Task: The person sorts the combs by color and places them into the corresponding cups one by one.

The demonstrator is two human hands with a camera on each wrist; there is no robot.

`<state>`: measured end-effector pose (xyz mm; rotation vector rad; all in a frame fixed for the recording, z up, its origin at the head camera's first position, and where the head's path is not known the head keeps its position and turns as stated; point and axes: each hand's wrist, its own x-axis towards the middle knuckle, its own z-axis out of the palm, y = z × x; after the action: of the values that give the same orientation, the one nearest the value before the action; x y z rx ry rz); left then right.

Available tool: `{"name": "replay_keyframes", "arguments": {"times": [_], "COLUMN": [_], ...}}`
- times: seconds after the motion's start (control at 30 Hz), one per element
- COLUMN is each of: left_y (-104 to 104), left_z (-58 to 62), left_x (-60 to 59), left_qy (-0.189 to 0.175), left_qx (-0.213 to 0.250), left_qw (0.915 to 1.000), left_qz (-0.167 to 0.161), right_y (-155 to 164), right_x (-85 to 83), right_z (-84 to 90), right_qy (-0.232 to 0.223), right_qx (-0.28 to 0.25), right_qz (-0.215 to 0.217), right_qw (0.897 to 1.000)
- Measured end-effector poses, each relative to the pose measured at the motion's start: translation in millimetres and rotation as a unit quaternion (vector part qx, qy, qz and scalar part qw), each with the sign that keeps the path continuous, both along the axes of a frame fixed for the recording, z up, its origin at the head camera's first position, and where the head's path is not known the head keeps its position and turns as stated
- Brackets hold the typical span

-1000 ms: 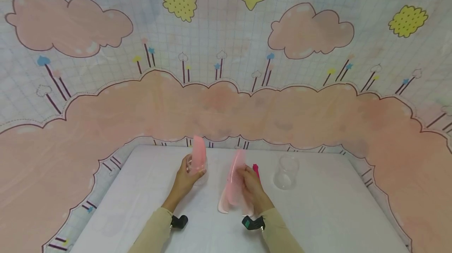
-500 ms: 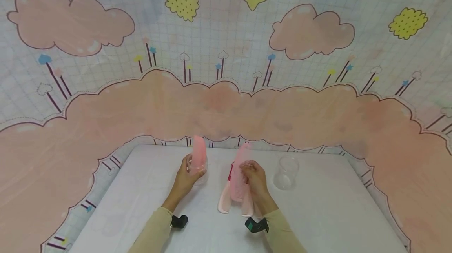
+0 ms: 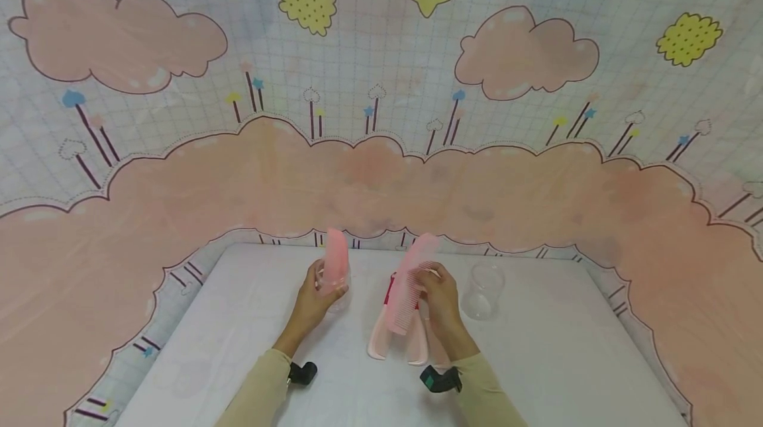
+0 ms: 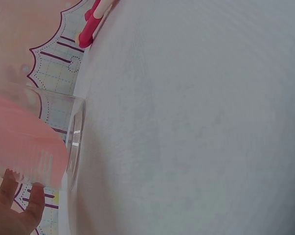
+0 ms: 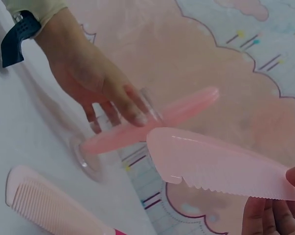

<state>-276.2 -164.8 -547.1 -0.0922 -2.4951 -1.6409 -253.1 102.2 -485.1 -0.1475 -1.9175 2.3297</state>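
Observation:
My left hand [image 3: 312, 301] grips a clear jar [image 3: 341, 306] around its side, and a pink comb [image 3: 336, 256] stands in it. The right wrist view shows this pink comb [image 5: 189, 108] slanting out past the thumb. Between fingertips and thumb, my right hand [image 3: 442, 296] pinches a wide, light pink comb [image 3: 410, 294], tilted, its teeth toward the palm side. In the right wrist view that comb [image 5: 211, 159] has one blunt end free. Beneath it on the table lie pale pink combs [image 3: 378, 339] with magenta handles, their middles partly hidden.
A second clear jar [image 3: 483, 292], narrowed at the middle, stands on the white table [image 3: 548, 347] to the right of my right hand. Behind the table's far edge hangs a cloud-printed cloth [image 3: 381, 189].
My right hand has moved right and slightly away with the light pink comb, whose top now leans right. More of the pale combs beneath shows. My left hand and its jar have stayed put.

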Motion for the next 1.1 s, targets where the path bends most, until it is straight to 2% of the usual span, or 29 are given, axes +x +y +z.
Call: {"name": "replay_keyframes", "arguments": {"times": [0.27,0.5,0.67,1.1], "left_y": [-0.1,-0.3,-0.2,-0.7], "left_z": [1.9,3.5,3.5,0.9], "left_x": [-1.0,-1.7,0.1,-1.3], "left_qy": [-0.004,-0.005,-0.014,-0.008], "left_qx": [0.003,0.003,0.008,0.008], "left_qw": [1.0,1.0,0.9999,0.9999], "left_qz": [0.0,-0.003,-0.003,-0.004], "right_y": [7.2,9.5,10.7,9.1], "right_x": [3.5,8.0,9.7,11.6], "right_z": [15.6,32.2,41.6,65.3], "right_qy": [0.017,0.057,0.082,0.131], "right_qx": [0.01,0.039,0.032,0.024], "right_qz": [0.0,0.003,0.006,0.019], "right_qw": [1.0,0.998,0.996,0.991]}}
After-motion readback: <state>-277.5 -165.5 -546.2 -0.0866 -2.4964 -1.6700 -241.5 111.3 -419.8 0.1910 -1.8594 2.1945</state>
